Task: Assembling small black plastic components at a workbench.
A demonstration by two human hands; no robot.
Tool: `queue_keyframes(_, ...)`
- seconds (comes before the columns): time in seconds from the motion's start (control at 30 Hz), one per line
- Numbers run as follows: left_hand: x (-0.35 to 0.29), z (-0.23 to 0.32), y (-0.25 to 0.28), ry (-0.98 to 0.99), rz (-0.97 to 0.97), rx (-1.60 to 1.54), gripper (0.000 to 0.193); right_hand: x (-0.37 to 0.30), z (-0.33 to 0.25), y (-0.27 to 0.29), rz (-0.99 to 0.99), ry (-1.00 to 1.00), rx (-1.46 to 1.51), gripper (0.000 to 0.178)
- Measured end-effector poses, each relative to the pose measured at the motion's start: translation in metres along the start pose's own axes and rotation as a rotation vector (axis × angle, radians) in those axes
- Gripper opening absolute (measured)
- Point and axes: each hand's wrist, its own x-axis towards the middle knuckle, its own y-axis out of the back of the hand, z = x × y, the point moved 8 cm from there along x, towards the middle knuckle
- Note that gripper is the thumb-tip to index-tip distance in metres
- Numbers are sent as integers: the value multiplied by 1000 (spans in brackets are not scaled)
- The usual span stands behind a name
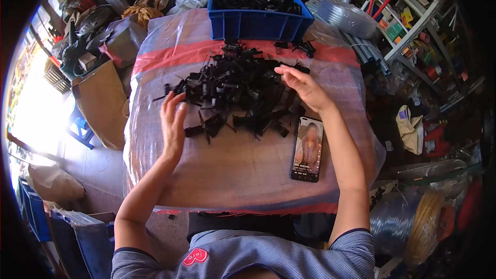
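A heap of small black plastic parts (pixel 227 80), some with thin stems, lies spread over the wrapped work surface (pixel 248 170). At the heap's left edge is my left hand (pixel 173 124), fingers stretched out and apart, holding nothing I can see. My right hand (pixel 307 89) hovers by the heap's right side, its fingers extended and slightly curved, with no part visible in it. Under my right forearm, a smartphone (pixel 306 150) with a lit screen lies on the surface. Exactly what the black parts are is too small to tell.
A blue plastic crate (pixel 258 25) filled with more black parts stands at the far edge. Coiled clear tubing (pixel 347 18) sits at the back right near a metal rack (pixel 413 33). Cardboard (pixel 101 106) leans on the left; wound spools (pixel 408 222) stand at the lower right.
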Motion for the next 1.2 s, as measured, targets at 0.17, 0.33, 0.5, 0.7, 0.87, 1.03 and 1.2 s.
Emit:
queue_keyframes(0.17, 16, -18, 29, 104, 89, -163, 30, 33, 1, 76, 181, -70, 124, 47)
queue_keyframes(0.33, 60, -31, 36, 15, 177, 145, 32, 81, 107, 180, 654, -223, -319, 58)
queue_keyframes(0.5, 90, -94, 3, 196, -53, 66, 39, 139, 111, 107, 437, -402, -814, 77)
queue_keyframes(0.7, 66, -51, -32, 94, -259, 82, 38, 146, 66, -10, -87, -247, -658, 31)
queue_keyframes(0.87, 60, -55, -32, 168, -287, -133, 39, 113, 10, -48, -307, -126, -207, 43)
queue_keyframes(1.03, 45, -28, 0, 201, -193, -147, 40, 92, -14, -20, -145, -30, 72, 44)
queue_keyframes(1.2, 57, -25, 20, 60, -70, -63, 32, 68, 61, 134, 307, -86, -588, 44)
